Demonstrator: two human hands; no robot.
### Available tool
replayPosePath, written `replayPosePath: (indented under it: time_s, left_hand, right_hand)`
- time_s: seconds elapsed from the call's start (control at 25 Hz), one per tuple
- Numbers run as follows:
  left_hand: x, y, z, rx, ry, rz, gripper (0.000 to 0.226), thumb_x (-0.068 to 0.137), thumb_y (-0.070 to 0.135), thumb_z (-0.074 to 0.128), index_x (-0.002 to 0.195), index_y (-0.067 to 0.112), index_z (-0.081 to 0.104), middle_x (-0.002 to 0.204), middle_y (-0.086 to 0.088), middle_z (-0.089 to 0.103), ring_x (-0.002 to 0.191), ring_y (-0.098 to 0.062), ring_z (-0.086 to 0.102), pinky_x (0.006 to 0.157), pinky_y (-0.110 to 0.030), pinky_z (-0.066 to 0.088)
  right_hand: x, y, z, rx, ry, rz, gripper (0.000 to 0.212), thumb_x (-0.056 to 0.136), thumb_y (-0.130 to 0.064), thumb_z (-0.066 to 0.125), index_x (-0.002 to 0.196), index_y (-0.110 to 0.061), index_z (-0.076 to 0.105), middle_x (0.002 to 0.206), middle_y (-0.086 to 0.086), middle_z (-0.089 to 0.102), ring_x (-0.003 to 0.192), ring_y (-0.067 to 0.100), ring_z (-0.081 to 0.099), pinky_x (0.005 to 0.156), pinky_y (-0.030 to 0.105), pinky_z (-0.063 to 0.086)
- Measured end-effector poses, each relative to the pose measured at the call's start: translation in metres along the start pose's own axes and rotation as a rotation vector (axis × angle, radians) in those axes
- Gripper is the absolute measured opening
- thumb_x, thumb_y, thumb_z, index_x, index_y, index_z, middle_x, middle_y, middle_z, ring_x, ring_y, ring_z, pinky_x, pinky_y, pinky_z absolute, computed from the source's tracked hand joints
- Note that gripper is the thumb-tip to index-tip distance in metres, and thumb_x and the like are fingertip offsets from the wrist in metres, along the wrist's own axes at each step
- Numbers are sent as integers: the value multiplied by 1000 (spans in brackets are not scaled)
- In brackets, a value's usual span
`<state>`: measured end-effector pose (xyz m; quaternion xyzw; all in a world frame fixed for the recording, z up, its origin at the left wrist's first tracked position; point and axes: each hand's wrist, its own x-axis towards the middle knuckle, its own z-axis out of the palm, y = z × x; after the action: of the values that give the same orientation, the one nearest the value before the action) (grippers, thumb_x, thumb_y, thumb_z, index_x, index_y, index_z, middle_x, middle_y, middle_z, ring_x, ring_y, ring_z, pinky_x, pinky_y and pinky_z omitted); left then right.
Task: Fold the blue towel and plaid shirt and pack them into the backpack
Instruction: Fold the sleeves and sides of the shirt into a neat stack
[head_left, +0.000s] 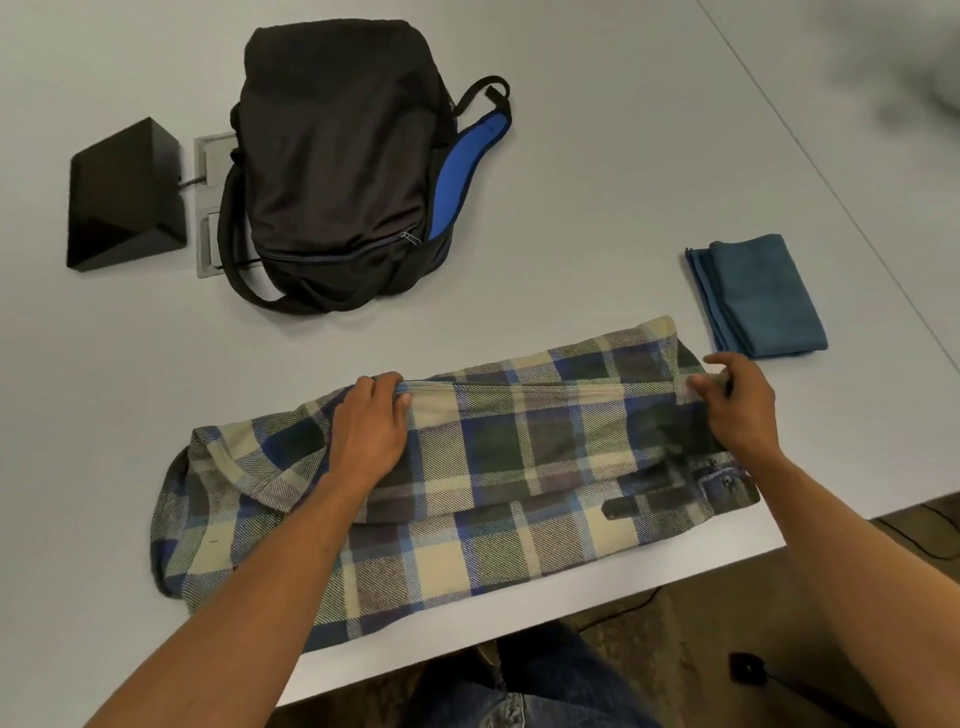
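Note:
The plaid shirt (483, 483) lies across the near part of the grey table (597, 208), folded into a long band in blue, cream and dark green. My left hand (371, 421) grips the shirt's far folded edge near its middle. My right hand (737, 400) pinches the same far edge near the shirt's right end. The blue towel (758, 296) sits folded in a neat rectangle just beyond my right hand. The black backpack (343, 161) lies flat at the back, its zip partly open with blue lining showing on its right side.
A black wedge-shaped box (124, 197) stands left of the backpack, beside a grey cable hatch (213, 156) set in the table. The table's near edge runs diagonally under the shirt. My legs in jeans (519, 691) and the floor show below.

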<state>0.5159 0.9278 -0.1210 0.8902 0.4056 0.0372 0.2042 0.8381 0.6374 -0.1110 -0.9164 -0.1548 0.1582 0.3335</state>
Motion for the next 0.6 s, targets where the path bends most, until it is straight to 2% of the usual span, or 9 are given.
replayPosePath:
  time_s: [0.12, 0.24, 0.4, 0.6]
  left_hand:
    - [5, 0, 1, 65, -13, -15, 38, 104, 34, 38, 135, 16, 48, 118, -16, 54, 99, -28, 56, 82, -38, 49]
    - [9, 0, 4, 122, -41, -31, 43, 104, 37, 33, 142, 19, 40, 118, -16, 52, 96, -27, 55, 81, -39, 50]
    - [10, -5, 12, 155, -58, -69, 46, 103, 36, 36, 146, 20, 33, 118, -17, 51, 95, -28, 55, 80, -40, 51]
    - [9, -13, 14, 89, 69, -15, 39, 101, 21, 47, 138, 8, 45, 104, -21, 55, 76, -32, 56, 65, -44, 51]
  right_hand:
    - [18, -7, -1, -30, -20, -41, 32, 99, -26, 57, 128, -15, 53, 127, 11, 52, 102, 17, 48, 88, 36, 48]
    - [32, -13, 3, -62, -13, -95, 29, 99, -23, 57, 126, -12, 55, 125, 12, 50, 101, 16, 48, 86, 33, 46]
    - [45, -13, 11, -107, -63, -138, 26, 100, -22, 55, 123, -10, 57, 124, 12, 48, 100, 16, 49, 90, 36, 47]
    - [58, -20, 23, -80, -71, -131, 25, 100, -21, 54, 120, -8, 58, 124, 10, 45, 107, 20, 50, 90, 28, 36]
